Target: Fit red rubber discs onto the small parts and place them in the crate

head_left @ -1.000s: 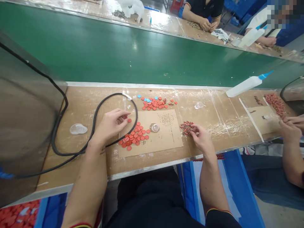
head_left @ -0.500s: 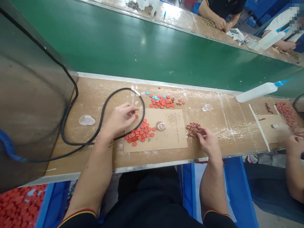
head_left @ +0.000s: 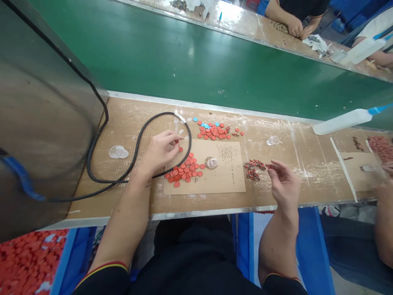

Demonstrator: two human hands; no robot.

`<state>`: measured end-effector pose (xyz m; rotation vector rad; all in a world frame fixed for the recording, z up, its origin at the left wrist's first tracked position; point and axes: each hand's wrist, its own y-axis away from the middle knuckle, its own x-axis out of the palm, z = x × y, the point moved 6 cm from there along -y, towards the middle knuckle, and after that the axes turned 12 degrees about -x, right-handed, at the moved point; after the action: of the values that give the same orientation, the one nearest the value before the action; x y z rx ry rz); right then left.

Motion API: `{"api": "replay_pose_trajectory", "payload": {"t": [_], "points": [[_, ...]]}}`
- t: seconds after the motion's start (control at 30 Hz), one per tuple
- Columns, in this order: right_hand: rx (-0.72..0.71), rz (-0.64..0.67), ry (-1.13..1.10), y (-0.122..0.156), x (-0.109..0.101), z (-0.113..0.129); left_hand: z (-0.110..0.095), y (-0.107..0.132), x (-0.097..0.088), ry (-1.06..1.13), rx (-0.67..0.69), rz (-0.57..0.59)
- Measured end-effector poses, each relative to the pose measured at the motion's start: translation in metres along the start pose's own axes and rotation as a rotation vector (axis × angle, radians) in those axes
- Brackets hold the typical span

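Observation:
My left hand (head_left: 159, 149) rests on the bench with fingers pinched around a small red disc at its fingertips, just above a pile of red discs (head_left: 184, 170) on a cardboard sheet (head_left: 221, 176). My right hand (head_left: 284, 180) is lifted a little off the bench, thumb and forefinger pinched on a tiny red part, to the right of a small heap of red-and-dark parts (head_left: 253, 168). A small clear cup (head_left: 211, 162) stands on the cardboard between the two hands. More red and a few blue discs (head_left: 215, 130) lie at the back.
A black cable (head_left: 138, 143) loops on the bench to the left. A clear lid (head_left: 118, 152) lies left, another (head_left: 272, 141) right. A white squeeze bottle (head_left: 344, 121) lies by the green conveyor belt (head_left: 184, 61). Another person's arm (head_left: 383, 213) works at right; others sit across the belt.
My right hand has lifted off the heap of small parts and moved right with a part pinched. My left hand stays pinched by the red discs. The view shifted slightly.

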<state>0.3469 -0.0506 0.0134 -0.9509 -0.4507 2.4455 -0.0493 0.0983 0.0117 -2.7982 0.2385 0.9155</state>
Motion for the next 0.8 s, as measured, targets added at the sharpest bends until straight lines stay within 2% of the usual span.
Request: {"api": "replay_pose_trajectory", "payload": {"t": [0.1, 0.2, 0.27, 0.37, 0.47, 0.6, 0.7, 0.8], "points": [[-0.166, -0.105, -0.257, -0.022, 0.015, 0.040, -0.002, 0.001, 0.002, 0.124, 0.003, -0.041], [-0.357, -0.035, -0.420, -0.049, 0.050, 0.072, 0.003, 0.001, 0.011, 0.383, -0.110, -0.019], [-0.435, 0.039, -0.495, -0.059, 0.075, 0.081, 0.008, 0.000, 0.018, 0.573, -0.197, 0.007], [-0.438, 0.080, -0.585, -0.059, 0.100, 0.077, 0.012, -0.002, 0.025, 0.826, -0.260, 0.036], [-0.454, 0.081, -0.570, -0.048, 0.107, 0.071, 0.010, -0.003, 0.028, 1.020, -0.295, 0.080], [-0.549, 0.080, -0.390, -0.038, 0.104, 0.074, 0.006, -0.002, 0.029, 1.222, -0.358, 0.124], [-0.578, 0.066, -0.332, -0.039, 0.102, 0.079, 0.005, -0.001, 0.028, 1.298, -0.389, 0.139], [-0.589, 0.119, -0.290, -0.039, 0.105, 0.082, 0.007, -0.001, 0.027, 1.317, -0.406, 0.149]]}}
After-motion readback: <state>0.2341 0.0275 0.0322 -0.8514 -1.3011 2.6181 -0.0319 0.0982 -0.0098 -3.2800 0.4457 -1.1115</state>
